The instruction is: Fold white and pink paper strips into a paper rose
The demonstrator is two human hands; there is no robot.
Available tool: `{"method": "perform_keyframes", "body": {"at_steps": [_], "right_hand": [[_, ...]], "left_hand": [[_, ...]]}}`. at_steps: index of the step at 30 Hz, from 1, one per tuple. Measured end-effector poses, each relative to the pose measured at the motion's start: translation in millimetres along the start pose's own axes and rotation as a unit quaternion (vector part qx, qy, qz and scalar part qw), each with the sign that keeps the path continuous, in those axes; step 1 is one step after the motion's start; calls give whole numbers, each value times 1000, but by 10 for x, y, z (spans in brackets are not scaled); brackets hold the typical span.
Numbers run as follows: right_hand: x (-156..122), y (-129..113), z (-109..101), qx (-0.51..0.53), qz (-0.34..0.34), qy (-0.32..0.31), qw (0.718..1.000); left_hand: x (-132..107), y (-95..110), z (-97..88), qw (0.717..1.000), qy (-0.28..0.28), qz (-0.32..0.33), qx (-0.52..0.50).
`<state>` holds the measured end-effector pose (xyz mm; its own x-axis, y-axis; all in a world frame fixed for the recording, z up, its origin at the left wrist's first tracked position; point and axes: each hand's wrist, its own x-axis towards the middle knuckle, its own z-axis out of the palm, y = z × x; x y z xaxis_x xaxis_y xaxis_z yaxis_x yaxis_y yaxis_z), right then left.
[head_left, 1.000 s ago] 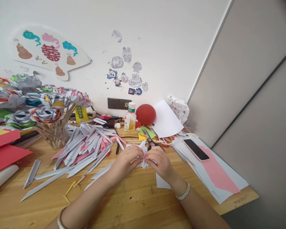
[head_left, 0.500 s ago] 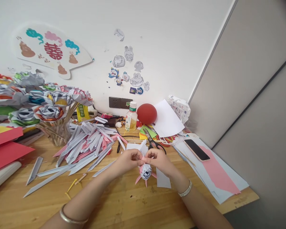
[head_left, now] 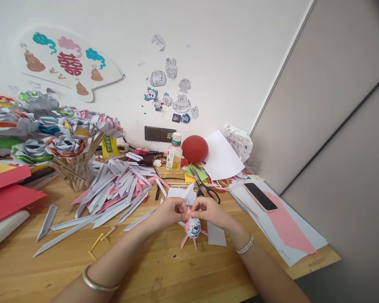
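Observation:
Between my two hands is a folded paper flower [head_left: 194, 227] with a grey-white layered centre and pink strips pointing outward, some toward me. My left hand [head_left: 176, 210] pinches a pink piece at the flower's far side. Right beside it, my right hand [head_left: 208, 209] pinches the same pink part, fingertips nearly touching the left ones. My fingers hide part of that pink paper. Beyond the hands lie a white paper piece [head_left: 176, 192] and black-handled scissors [head_left: 205, 187]. A small white sheet [head_left: 216, 235] rests by my right wrist.
A heap of folded paper strips [head_left: 116, 189] lies left, near a vase [head_left: 77, 174] of finished paper flowers. Behind stand a bottle [head_left: 174, 152] and a red balloon [head_left: 195, 149]. A phone [head_left: 260, 196] lies on paper sheets at right. Red paper [head_left: 11, 202] is at far left.
Both hands keep their pinch on the pink paper, with only small finger movement. The flower has tilted or shifted very slightly. The camera view has moved a little.

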<state>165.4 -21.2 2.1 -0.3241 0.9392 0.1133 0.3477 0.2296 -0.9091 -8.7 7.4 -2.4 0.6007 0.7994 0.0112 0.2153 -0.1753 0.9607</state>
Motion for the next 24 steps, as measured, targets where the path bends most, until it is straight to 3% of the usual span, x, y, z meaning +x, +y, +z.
{"method": "perform_keyframes", "body": {"at_steps": [8,17,24], "right_hand": [[24,55,32,-71,-29,43,996],[19,20,43,-129,-33,59,989],[13,6,25,-128,-21,57,990]], "left_hand": [[-14,33,-18,1000,-8,-24,-7],[11,-33,0,988,44,31,144],[1,-15,-13,988,23,30,150]]}}
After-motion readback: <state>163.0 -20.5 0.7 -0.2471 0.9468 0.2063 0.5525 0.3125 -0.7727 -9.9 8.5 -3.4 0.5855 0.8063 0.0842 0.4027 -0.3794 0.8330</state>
